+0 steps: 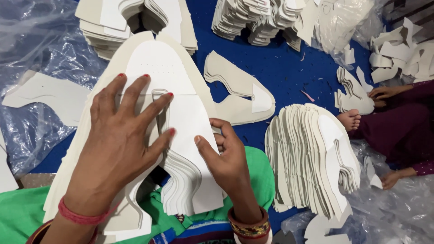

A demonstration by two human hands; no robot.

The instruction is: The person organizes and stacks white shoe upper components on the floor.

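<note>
From the head view I counted one loose cream cut-out [47, 97] on the clear plastic sheet [31, 45] at far left, one stack of white shoe-upper pieces [158, 77] on my lap, one flat pair [239, 90] on the blue floor cloth [285, 77], and one fanned stack [312, 156] to the right. My left hand [120, 144] lay fully spread, palm down, fingers pressing the lap stack's top piece. My right hand [226, 158] was half curled, its thumb on the top piece and fingers gripping the stack's right edge; another person's hand [384, 92] touched a small pile [355, 95].
</note>
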